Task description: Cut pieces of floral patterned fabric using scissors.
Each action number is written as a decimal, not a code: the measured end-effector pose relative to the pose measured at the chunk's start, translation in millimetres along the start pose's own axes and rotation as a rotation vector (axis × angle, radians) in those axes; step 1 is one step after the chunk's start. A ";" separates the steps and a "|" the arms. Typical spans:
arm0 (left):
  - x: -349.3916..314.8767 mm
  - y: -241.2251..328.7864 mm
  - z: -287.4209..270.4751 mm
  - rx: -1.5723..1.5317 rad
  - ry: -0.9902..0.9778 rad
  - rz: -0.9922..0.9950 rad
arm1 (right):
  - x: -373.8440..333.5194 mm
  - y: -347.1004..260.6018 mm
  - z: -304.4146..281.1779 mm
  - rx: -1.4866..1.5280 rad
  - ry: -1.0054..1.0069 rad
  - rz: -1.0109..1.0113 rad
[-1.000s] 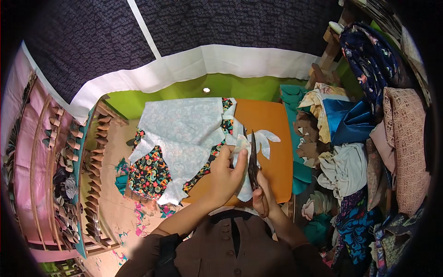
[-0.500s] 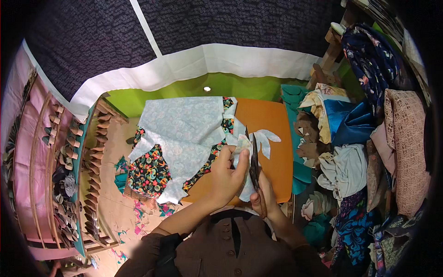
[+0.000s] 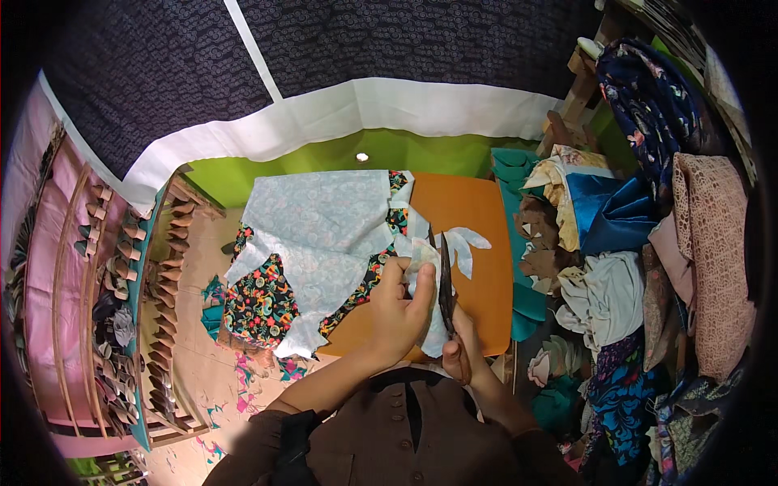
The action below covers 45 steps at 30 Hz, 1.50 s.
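My left hand pinches a small pale piece of fabric between thumb and fingers, above the near part of an orange-brown table. My right hand is closed around the handles of dark scissors, whose blades point away from me. The blades stand slightly apart, right beside the held fabric. A larger cloth, pale on its upturned side, covers the table's left half, and a black floral printed side shows at its edges. A cut pale scrap lies just right of the blades.
On the right are heaped folded fabrics, among them a shiny blue cloth and a whitish cloth. A rack with rows of small shoe-like pieces stands left. Colourful scraps litter the floor. A dark patterned curtain hangs beyond the table.
The scissor handles and my right thumb have shifted slightly, and the blade tips look a little wider apart. My left hand keeps its pinch on the fabric, almost unmoved.
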<state>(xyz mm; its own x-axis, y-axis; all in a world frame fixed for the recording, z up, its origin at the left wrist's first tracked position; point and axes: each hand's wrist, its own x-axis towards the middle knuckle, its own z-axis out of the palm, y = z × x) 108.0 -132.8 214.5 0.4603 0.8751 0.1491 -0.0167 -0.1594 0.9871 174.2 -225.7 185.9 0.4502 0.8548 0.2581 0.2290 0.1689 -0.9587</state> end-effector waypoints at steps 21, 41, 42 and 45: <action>-2.8 0.0 4.1 0.009 -0.025 0.044 | -9.7 6.3 -5.3 0.036 0.024 0.024; -0.4 1.2 -2.7 -0.033 -0.052 0.027 | -7.5 -10.8 -19.3 0.054 -0.122 0.226; -0.8 1.9 -2.5 -0.033 -0.044 0.026 | -6.8 -11.8 -19.4 0.049 -0.121 0.217; -2.2 7.7 -0.4 -0.019 -0.050 0.013 | -8.2 -9.6 -19.9 0.020 -0.102 0.182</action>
<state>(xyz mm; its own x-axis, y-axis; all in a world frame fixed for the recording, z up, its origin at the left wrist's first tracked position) 106.5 -135.7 221.8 0.5036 0.8491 0.1596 -0.0401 -0.1616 0.9860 185.5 -244.0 195.3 0.3923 0.9173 0.0677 0.1338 0.0159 -0.9909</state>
